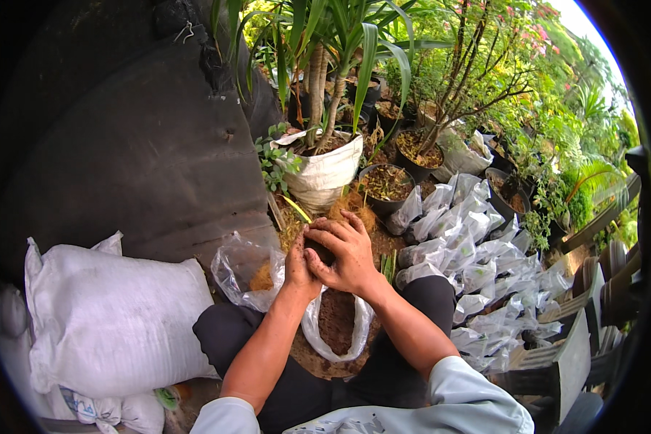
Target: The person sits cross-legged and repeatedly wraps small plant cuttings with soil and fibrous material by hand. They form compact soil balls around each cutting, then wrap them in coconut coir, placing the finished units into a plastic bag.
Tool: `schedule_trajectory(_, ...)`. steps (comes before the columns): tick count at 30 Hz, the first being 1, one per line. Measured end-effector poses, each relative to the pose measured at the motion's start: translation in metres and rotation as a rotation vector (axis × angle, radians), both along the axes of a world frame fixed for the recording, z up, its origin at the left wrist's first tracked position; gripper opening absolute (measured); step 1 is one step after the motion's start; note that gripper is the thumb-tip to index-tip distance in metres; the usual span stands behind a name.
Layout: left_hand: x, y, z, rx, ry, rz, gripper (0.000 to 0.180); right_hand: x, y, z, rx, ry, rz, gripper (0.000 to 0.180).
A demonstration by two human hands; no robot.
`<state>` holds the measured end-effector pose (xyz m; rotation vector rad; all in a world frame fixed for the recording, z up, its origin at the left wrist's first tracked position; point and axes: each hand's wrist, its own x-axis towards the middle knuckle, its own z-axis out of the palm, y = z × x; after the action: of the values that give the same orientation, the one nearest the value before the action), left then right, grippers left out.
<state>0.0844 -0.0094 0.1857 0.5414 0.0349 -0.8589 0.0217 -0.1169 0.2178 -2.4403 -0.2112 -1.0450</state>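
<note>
My left hand [298,262] and my right hand [350,253] are cupped together around a dark clump of soil [318,250], with dirt on the fingers. Most of the clump is hidden by the palms and fingers. Just below them, between my knees, a clear plastic bag [311,327] stands with its mouth wide and brown soil [338,318] inside. To the left of my hands lies another clear plastic bag [228,264] with some brown fibrous material in it. A heap of orange-brown fibre [356,208] sits just beyond my fingers.
A bulging white sack [119,318] lies at left. Many filled clear plastic bags [477,253] crowd the ground at right. Ahead stand a white sack planter [322,173] with a long-leaved plant and a black pot [387,184]. Dark sheeting [130,152] rises at the far left.
</note>
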Motion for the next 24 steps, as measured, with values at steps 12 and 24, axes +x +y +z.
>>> schedule_trajectory(12, 0.004, 0.004, 0.014, 0.092, -0.031, -0.040, 0.049, 0.008, 0.005, -0.008, 0.508, -0.004, 0.183, 0.021)
schedule_trajectory(24, 0.004, -0.002, 0.009, 0.071, -0.072, -0.066, 0.044, 0.014, 0.003, -0.016, 0.827, -0.131, 0.081, 0.016)
